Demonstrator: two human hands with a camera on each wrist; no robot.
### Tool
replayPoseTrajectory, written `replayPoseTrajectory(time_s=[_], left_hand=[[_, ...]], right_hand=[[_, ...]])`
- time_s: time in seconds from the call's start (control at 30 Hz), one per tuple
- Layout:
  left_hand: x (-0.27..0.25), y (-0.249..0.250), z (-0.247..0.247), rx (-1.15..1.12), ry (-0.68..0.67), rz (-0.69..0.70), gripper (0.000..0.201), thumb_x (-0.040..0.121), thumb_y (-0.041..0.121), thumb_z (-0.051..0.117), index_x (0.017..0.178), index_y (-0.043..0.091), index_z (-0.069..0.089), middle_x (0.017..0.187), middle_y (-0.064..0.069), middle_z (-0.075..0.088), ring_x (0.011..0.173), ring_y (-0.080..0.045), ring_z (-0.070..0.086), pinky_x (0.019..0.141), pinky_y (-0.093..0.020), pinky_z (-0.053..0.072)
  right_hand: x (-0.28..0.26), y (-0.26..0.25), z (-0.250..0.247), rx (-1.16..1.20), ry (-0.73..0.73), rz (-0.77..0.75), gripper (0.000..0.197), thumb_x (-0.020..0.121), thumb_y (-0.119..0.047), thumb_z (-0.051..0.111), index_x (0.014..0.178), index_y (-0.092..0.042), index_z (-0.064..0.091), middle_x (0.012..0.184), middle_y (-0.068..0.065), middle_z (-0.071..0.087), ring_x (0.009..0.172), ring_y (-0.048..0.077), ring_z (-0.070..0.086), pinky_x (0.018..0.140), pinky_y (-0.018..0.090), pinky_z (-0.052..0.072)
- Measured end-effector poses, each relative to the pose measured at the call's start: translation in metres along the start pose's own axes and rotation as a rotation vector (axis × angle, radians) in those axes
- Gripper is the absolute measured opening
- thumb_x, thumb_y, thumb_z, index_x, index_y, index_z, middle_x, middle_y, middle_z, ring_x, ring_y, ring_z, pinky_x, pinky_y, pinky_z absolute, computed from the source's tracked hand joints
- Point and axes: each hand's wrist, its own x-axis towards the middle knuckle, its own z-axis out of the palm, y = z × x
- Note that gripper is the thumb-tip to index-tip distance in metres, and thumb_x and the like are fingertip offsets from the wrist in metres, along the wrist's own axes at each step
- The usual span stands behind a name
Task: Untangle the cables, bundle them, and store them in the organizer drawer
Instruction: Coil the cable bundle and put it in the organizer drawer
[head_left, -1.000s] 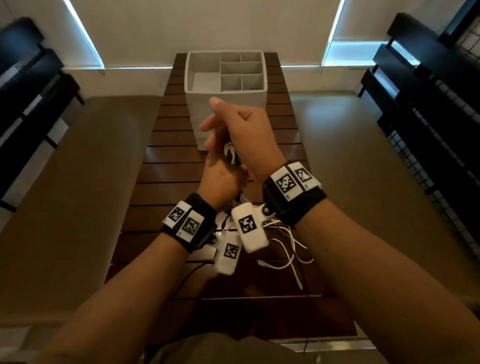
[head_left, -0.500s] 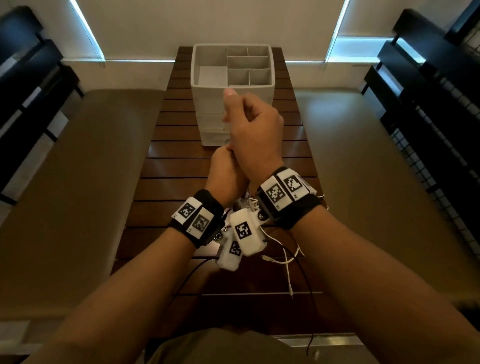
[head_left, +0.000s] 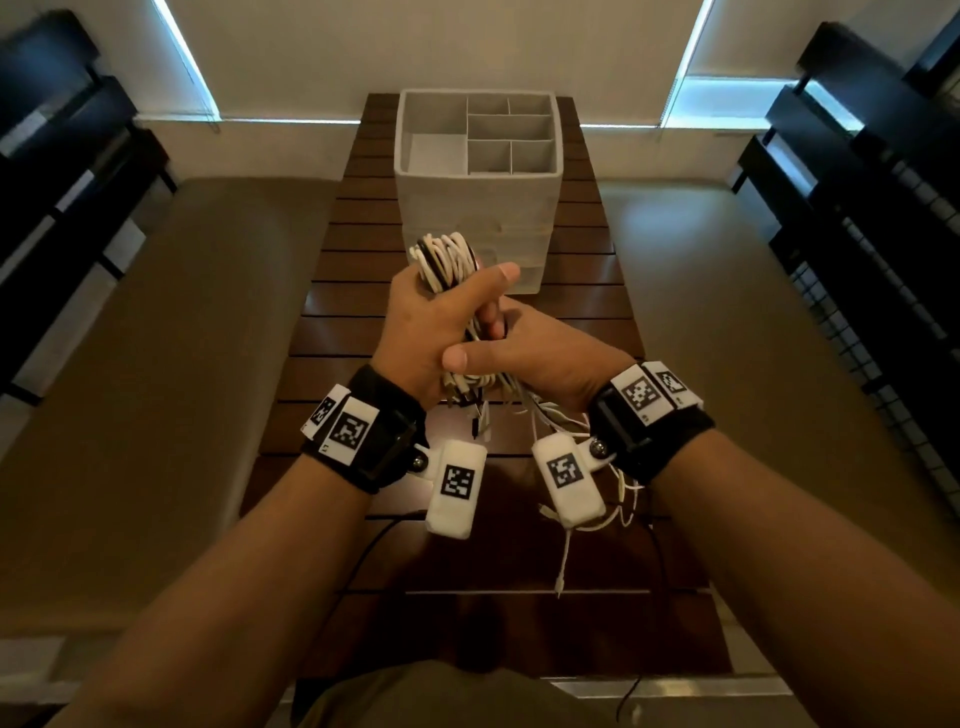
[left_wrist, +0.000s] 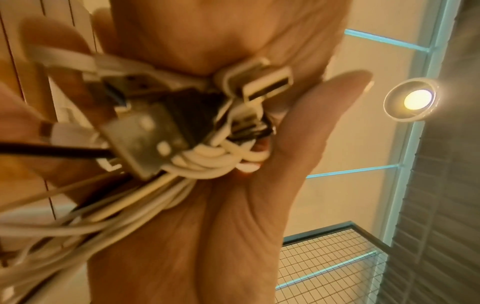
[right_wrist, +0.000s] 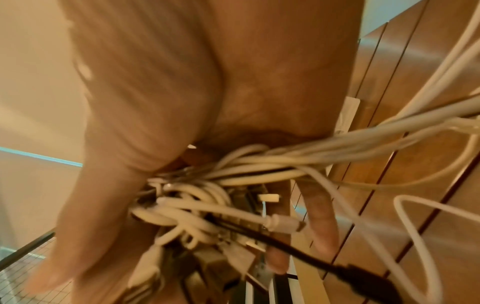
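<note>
Head view: both hands meet at mid frame over a slatted wooden surface (head_left: 467, 332); the organizer (head_left: 478, 171) stands beyond them at upper centre
Left hand (head_left: 431, 327): fingers curled round the cables (head_left: 444, 257); thumb stretched across the front of the bundle; looped white and dark strands stick out above the fist, in front of the organizer's near wall
Right hand (head_left: 540, 353): just right of and below the left, touching it; thumb laid toward the left wrist; fingers closed on the lower part of the same bundle
Loose ends: white leads (head_left: 566, 551) hang below the right wrist toward the lower centre of the frame; a thin black lead (head_left: 363, 556) trails at lower left of centre
Organizer: white box, open top split into one large cell at left and smaller cells at right; no cable seen in the cells; whether its front drawers are open cannot be told
Left wrist view: palm (left_wrist: 233, 226) fills the centre; several plugs (left_wrist: 145, 131) and white strands bunched at mid frame; a ceiling lamp (left_wrist: 413, 99) glows at right
Right wrist view: blurred; fingers (right_wrist: 322, 222) wrapped on a knot of white cables (right_wrist: 194, 205); a black plug (right_wrist: 369, 281) at lower right; white strands run off to the right edge over the wood
</note>
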Motion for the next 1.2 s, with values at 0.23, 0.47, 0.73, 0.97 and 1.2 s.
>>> replayPoseTrajectory(time_s=[0.23,0.47,0.73,0.97,1.2], left_hand=[[-0.001,0.000,-0.002,-0.110,0.017,-0.041,0.026,0.092,0.010,0.079,0.076,0.011,0.058,0.065,-0.007,0.053,0.056,-0.021,0.059,0.061,-0.034,0.055],[-0.003,0.002,-0.004,-0.051,-0.117,0.007,0.039,0.096,0.009,0.073,0.065,0.014,0.050,0.052,-0.006,0.038,0.044,-0.024,0.043,0.056,-0.038,0.047],[0.003,0.003,-0.015,0.009,-0.104,-0.017,0.038,0.096,0.007,0.070,0.065,0.013,0.049,0.053,-0.007,0.034,0.043,-0.022,0.038,0.052,-0.034,0.046],[0.013,0.006,-0.051,-0.116,-0.042,-0.089,0.039,0.097,0.008,0.068,0.066,0.018,0.048,0.054,-0.001,0.033,0.041,-0.014,0.037,0.051,-0.031,0.044],[0.016,0.021,-0.072,-0.201,0.011,-0.080,0.039,0.097,0.008,0.067,0.067,0.019,0.046,0.052,0.004,0.033,0.040,-0.011,0.034,0.050,-0.028,0.040]], right_hand=[[-0.009,-0.004,0.000,0.051,-0.101,0.068,0.043,0.092,-0.001,0.068,0.130,-0.017,0.055,0.112,0.005,0.077,0.108,0.020,0.074,0.089,0.032,0.060],[-0.007,0.010,0.005,-0.227,-0.008,0.182,0.047,0.088,-0.026,0.082,0.104,0.012,0.060,0.059,0.006,0.050,0.041,0.012,0.039,0.039,0.022,0.031],[-0.004,0.017,0.011,-0.263,0.049,0.135,0.026,0.086,-0.027,0.085,0.097,-0.013,0.066,0.070,0.002,0.063,0.054,0.018,0.054,0.050,0.033,0.045],[-0.014,0.032,-0.015,-0.726,0.052,0.134,0.012,0.096,-0.025,0.072,0.089,-0.019,0.064,0.080,0.000,0.072,0.069,0.010,0.064,0.067,0.020,0.048],[-0.037,0.024,-0.040,-0.806,0.104,0.202,0.022,0.107,-0.028,0.052,0.096,-0.011,0.062,0.076,-0.002,0.063,0.062,0.010,0.057,0.063,0.029,0.049]])
